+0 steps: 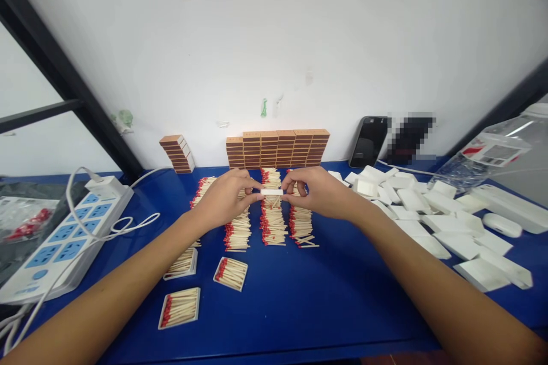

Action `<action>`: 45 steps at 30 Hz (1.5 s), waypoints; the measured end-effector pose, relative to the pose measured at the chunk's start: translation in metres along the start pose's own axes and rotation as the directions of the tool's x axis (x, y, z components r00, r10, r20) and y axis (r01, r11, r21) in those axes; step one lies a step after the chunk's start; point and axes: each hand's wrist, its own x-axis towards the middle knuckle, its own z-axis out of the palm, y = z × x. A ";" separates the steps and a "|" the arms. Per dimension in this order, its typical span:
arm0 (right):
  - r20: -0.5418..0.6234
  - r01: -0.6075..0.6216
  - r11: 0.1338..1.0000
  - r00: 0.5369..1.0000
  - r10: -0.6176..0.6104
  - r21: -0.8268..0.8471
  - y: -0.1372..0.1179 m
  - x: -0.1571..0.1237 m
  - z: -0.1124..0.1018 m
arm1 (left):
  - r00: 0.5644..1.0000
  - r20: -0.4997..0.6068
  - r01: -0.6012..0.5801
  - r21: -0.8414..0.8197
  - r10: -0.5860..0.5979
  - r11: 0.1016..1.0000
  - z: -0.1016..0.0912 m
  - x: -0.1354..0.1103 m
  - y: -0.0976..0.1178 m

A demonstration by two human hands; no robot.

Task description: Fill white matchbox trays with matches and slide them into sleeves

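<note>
Between my left hand (229, 197) and my right hand (314, 191) is a small white matchbox tray (271, 192), pinched at its two ends by thumbs and fingers. A match or two shows at its near edge; the inside is mostly hidden. Directly below and behind it lies a long row of red-tipped matches (273, 228). Similar rows flank it, one of matches (237, 231) under my left hand and one of matches (301, 219) by my right hand. Nearer to me are filled trays: one tray (180, 308), another tray (231, 274), and a third tray (182, 265) partly behind my left forearm.
Stacked matchboxes (278, 148) line the wall, with a smaller stack (176, 153) at left. Loose white trays (415, 199) cover the right side, near a phone (369, 141), a white case (502, 224) and a plastic bag (488, 151). A power strip (68, 239) with cables lies left.
</note>
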 end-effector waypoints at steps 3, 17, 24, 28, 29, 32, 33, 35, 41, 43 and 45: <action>-0.002 -0.001 1.000 1.000 0.001 0.001 0.001 0.000 0.002 | 1.000 -0.001 -0.008 0.023 0.008 1.000 0.000 0.001 0.000; 0.082 -0.133 0.991 0.988 0.134 -0.025 0.000 -0.001 0.009 | 1.000 -0.009 0.002 0.067 -0.001 0.998 0.004 0.002 0.000; 0.128 -0.086 0.992 0.989 0.074 0.091 0.003 -0.002 0.015 | 1.000 -0.018 0.026 0.056 -0.025 0.998 0.004 0.002 0.003; 0.149 -0.070 0.983 0.988 0.045 0.168 0.004 -0.003 0.015 | 1.000 -0.013 0.017 0.061 -0.016 0.998 0.003 0.002 0.005; 0.154 -0.063 0.982 0.987 0.036 0.177 0.003 -0.003 0.015 | 1.000 -0.013 0.014 0.061 -0.013 0.998 0.003 0.002 0.005; 0.182 -0.053 0.982 0.983 0.019 0.180 0.002 -0.003 0.016 | 1.000 -0.020 0.006 0.055 -0.005 0.998 0.003 0.002 0.004; 0.194 -0.052 0.983 0.981 0.017 0.179 0.002 -0.003 0.016 | 1.000 -0.022 0.003 0.054 -0.002 0.999 0.004 0.001 0.004; 0.214 -0.050 0.983 0.977 0.011 0.179 0.002 -0.003 0.016 | 1.000 -0.026 0.003 0.052 -0.002 0.999 0.004 0.001 0.003; 0.215 -0.038 0.983 0.977 -0.002 0.181 0.004 -0.003 0.017 | 0.999 -0.043 0.005 0.066 -0.002 0.998 0.005 0.001 0.002; 0.224 -0.025 0.982 0.974 -0.018 0.187 0.005 -0.003 0.017 | 0.999 -0.040 0.009 0.066 -0.006 0.998 0.005 0.001 0.003; 0.243 -0.018 0.981 0.970 -0.029 0.191 0.006 -0.004 0.017 | 0.999 -0.038 0.013 0.064 -0.011 0.998 0.005 0.001 0.003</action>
